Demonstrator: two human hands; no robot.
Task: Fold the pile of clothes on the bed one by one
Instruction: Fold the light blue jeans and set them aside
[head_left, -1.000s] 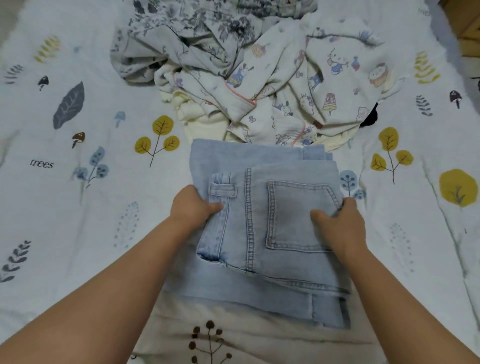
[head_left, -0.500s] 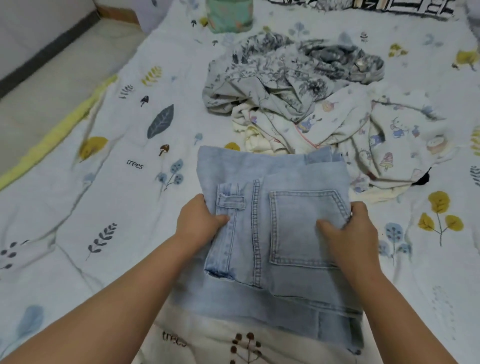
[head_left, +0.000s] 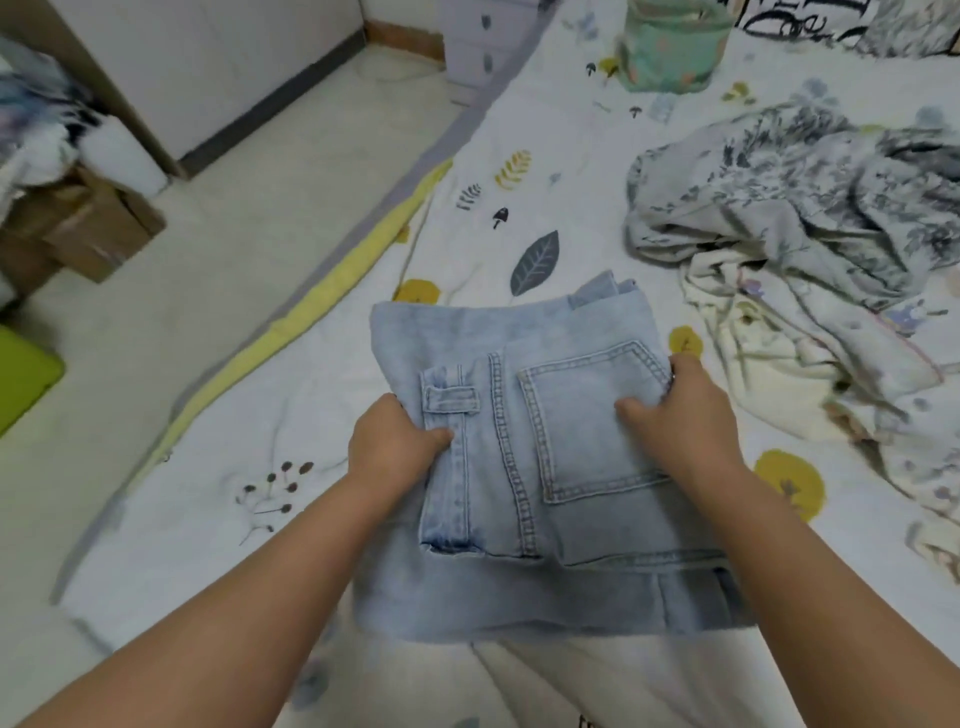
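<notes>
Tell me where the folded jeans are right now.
In the head view the folded jeans sit centre frame on the printed bed sheet, gripped by the left hand and right hand, with the unfolded clothes pile to their right.

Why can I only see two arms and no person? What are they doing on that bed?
The camera is worn on the person's head and looks down, so you see just their arms, as if through their eyes. The left hand and the right hand each grip a side of a folded pair of light blue denim jeans. Beneath is a white bedsheet printed with leaves and mushrooms. To the right lies a crumpled pile of unfolded clothes: a grey flowered one on top, cream ones underneath. At the far end of the bed stands a green fabric basket. On the left you see the pale floor with brown cardboard boxes.
</notes>
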